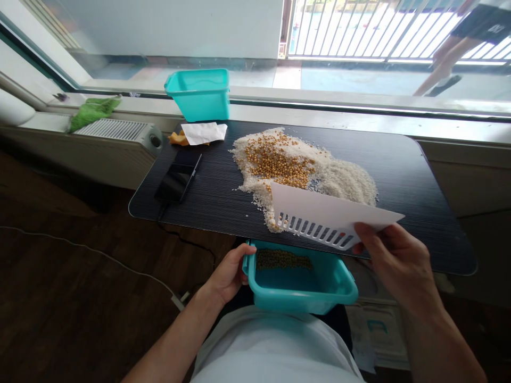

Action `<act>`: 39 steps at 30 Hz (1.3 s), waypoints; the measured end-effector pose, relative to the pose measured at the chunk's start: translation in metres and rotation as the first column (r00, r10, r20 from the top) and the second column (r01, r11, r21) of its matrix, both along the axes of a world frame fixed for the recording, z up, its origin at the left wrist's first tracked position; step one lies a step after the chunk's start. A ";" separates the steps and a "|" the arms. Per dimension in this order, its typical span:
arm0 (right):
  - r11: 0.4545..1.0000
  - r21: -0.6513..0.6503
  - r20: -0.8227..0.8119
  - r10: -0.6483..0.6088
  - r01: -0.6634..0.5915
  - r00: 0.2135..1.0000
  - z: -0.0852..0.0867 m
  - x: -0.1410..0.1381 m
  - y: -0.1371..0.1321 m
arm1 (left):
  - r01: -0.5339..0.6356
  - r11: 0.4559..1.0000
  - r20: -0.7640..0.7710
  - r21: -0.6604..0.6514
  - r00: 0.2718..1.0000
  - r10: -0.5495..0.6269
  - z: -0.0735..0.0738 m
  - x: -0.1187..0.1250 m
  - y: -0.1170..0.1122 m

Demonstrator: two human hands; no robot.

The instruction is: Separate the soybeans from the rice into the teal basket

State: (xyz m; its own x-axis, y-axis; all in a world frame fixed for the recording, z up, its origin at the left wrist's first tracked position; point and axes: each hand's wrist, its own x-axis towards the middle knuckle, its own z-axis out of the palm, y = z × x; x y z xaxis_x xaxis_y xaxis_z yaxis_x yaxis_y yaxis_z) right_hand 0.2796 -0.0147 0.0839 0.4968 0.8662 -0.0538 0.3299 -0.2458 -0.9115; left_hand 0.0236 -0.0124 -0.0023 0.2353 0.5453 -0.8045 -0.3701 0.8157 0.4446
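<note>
While the left hand clasps the open teal plastic bin at six o'clock by its ten-o'clock corner, likely a stiff hold, the right hand pinches the thin white slotted sheet at its four-o'clock corner; it should be light and flexible. Beyond, towards twelve, loose white rice-like grains and round golden beans, probably slippery, lie heaped on the black wood-grained tabletop.

Left hand, at seven o'clock: thumb extended toward three, fingers curled below in a grip; forearm bare, slanting in from seven. Right hand, at four o'clock: thumb pointing toward ten, fingers pinched opposite; forearm bare, reaching in from four.
</note>
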 end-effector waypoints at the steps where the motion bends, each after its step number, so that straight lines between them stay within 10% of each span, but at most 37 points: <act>1: 1.000 -0.008 0.000 -0.011 0.011 1.000 0.001 0.000 -0.001 | 0.002 1.000 -0.001 0.007 1.000 -0.002 0.000 0.000 0.000; 39: 0.996 0.014 -0.025 0.087 -0.086 0.996 -0.020 0.017 0.000 | -0.023 1.000 -0.054 0.007 0.998 0.023 0.008 0.002 0.002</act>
